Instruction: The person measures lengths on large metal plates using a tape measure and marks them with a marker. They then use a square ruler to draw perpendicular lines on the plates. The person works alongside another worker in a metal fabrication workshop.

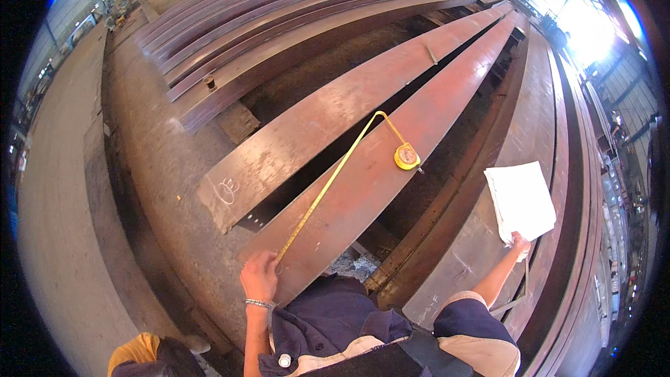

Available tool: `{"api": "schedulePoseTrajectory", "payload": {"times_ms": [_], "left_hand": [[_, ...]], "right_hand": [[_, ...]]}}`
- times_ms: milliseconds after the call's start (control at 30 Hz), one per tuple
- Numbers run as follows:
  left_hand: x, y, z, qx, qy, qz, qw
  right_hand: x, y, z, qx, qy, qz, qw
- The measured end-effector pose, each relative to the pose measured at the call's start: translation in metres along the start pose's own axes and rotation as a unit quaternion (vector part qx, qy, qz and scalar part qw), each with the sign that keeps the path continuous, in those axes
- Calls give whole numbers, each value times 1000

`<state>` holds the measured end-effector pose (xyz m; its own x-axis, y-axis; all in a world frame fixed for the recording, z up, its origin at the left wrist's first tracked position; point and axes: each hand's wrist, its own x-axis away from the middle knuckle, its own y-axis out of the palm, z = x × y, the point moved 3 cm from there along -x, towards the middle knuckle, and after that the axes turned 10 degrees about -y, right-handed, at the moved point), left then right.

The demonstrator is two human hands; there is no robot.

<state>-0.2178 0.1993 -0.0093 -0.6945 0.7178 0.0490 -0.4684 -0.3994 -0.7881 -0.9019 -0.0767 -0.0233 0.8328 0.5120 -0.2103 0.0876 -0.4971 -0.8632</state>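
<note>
Steel beams point(300, 122) everywhere — left fingers point(268, 260), nearest, probably pinching tape blade point(326, 187), which runs toward one o'clock; right fingers point(517, 239) pinch paper point(522, 199).

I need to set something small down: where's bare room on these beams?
Bare room: the middle beam past the yellow tape measure case; the left beam between its chalk mark and the small metal piece farther up. Crowded: the middle beam's near end, with the left hand and tape blade; over the right beam, the right hand holds white papers.
</note>
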Motion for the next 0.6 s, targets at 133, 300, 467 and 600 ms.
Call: {"api": "schedulePoseTrajectory", "payload": {"times_ms": [133,300,467,600], "left_hand": [[2,4,-1,23,43,25,999],[2,2,4,14,35,2,999],[-2,-5,5,-15,65,27,997],[-4,-8,-3,-1,51,28,998]], "right_hand": [[16,-7,-50,103,-76,154,980],[109,34,-183,-156,-396,76,902],[281,27,-288,-106,-581,-161,791],[309,42,-304,-49,-628,-196,752]]}}
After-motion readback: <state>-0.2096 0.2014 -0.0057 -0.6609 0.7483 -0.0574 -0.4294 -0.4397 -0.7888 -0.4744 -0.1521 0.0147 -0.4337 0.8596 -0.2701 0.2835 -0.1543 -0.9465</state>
